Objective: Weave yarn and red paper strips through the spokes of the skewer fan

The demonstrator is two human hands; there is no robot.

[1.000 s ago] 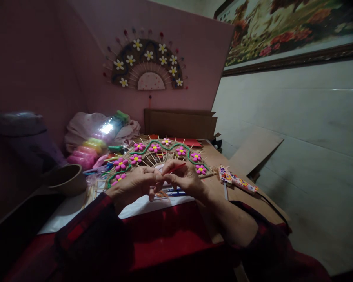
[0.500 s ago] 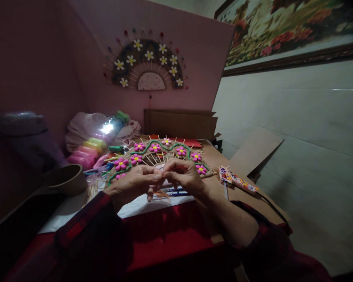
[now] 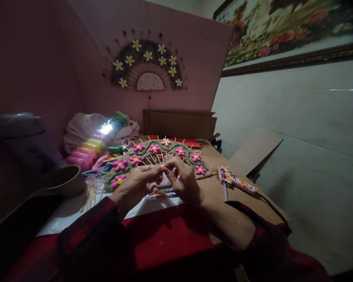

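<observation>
One big twine fan [image 3: 167,153] sits just beyond the hands, and it looks pretty far along. Wavy green trim [image 3: 170,149] is on. Left hand [image 3: 138,182] and right hand [image 3: 184,180] meet at the fingertips, narrowed; can't tell what they're holding, if anything. Nine pink flowers [image 3: 180,151] are done. Outer stick tips [image 3: 175,138] look bare, so probably those are left.

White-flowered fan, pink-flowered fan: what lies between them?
The head view shows brown cardboard and, lower, a red sheet between the white-flowered fan and pink-flowered fan.
</observation>
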